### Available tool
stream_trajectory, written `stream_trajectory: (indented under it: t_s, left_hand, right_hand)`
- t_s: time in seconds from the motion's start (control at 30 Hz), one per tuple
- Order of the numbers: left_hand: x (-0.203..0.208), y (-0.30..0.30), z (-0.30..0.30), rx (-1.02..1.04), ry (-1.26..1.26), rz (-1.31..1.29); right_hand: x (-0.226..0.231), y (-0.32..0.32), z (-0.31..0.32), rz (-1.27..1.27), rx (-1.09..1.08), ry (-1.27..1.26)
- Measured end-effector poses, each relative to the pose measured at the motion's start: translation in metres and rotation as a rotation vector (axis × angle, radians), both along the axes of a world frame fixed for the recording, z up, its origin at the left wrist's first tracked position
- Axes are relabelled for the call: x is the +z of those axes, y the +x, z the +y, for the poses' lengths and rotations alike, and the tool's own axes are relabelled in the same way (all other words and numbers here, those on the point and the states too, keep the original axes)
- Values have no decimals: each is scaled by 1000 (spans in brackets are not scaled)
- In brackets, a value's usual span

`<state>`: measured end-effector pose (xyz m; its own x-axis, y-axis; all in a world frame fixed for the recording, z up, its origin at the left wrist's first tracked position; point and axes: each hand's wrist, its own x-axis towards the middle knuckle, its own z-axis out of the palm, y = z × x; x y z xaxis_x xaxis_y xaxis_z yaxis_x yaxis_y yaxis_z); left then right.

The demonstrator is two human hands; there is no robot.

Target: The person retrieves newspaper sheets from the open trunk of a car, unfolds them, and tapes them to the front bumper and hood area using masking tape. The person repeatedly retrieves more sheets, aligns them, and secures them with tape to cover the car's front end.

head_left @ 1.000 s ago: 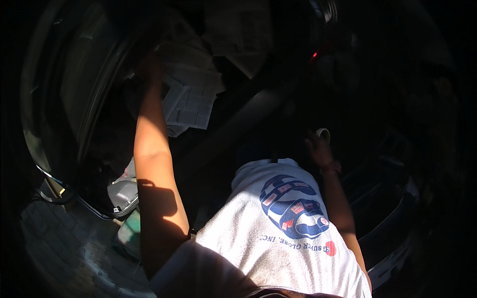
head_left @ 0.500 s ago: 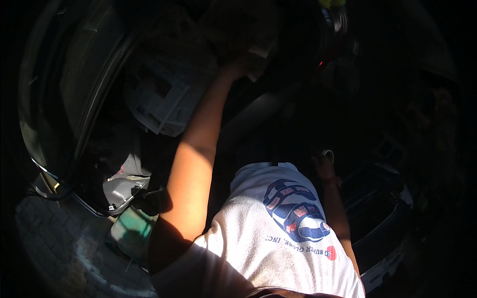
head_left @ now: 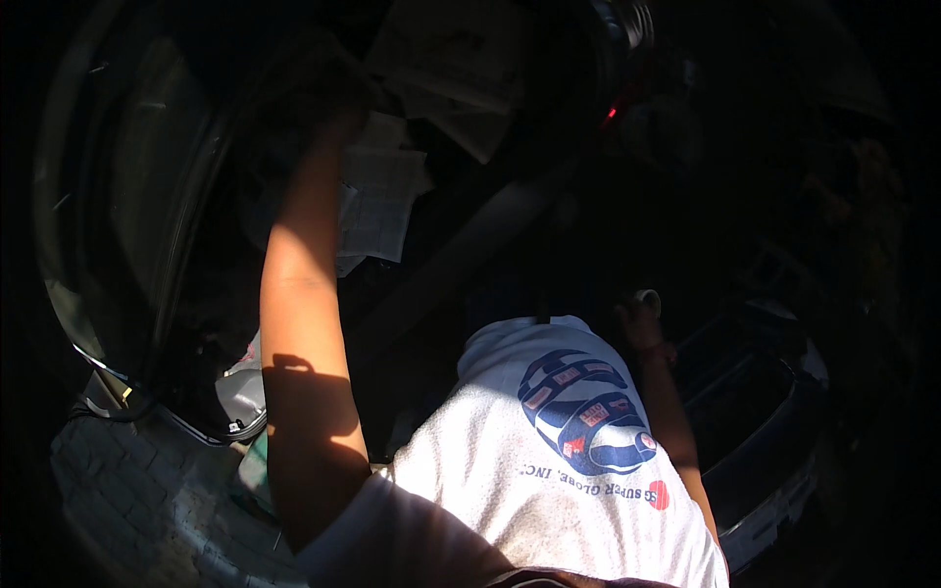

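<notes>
My left arm reaches far forward into deep shadow. At its end my left hand [head_left: 340, 116] is beside sheets of newspaper [head_left: 380, 206]; its fingers are lost in the dark. More paper sheets [head_left: 451, 73] spread just beyond, dimly lit. Low on the right, next to my white printed shirt [head_left: 529, 431], my right hand [head_left: 641, 331] is closed round a pale ring-shaped roll of tape [head_left: 654, 299].
On the left stands a dark car door [head_left: 147, 196] with a curved frame. A grey moulded part [head_left: 240, 397] and a green container [head_left: 253, 470] are near the paved ground [head_left: 108, 470]. A dark bumper-like panel [head_left: 774, 441] lies right. A small red light [head_left: 613, 113] glows ahead.
My left arm has swung left, with the hand now farther left over the newspaper. The paper sheets lie differently. My right hand keeps the roll of tape in about the same place.
</notes>
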<state>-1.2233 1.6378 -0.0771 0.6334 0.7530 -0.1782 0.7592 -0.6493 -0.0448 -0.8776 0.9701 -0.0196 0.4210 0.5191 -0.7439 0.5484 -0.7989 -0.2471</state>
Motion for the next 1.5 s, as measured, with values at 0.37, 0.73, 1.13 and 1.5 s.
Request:
stream_trajectory:
  t_s: [0.37,0.73,1.13,1.5]
  left_hand:
    - [-16,49,-77,-292,15,252]
    - [-12,75,-81,-240,273,104]
    - [149,71,-123,310,29,-621]
    - [89,106,-293,426,172,-688]
  right_hand:
    - [7,23,0,-20,-12,55]
    - [36,53,-2,5,-27,14]
    - [113,-29,360,141,379,920]
    - [94,-39,546,532,-294,744]
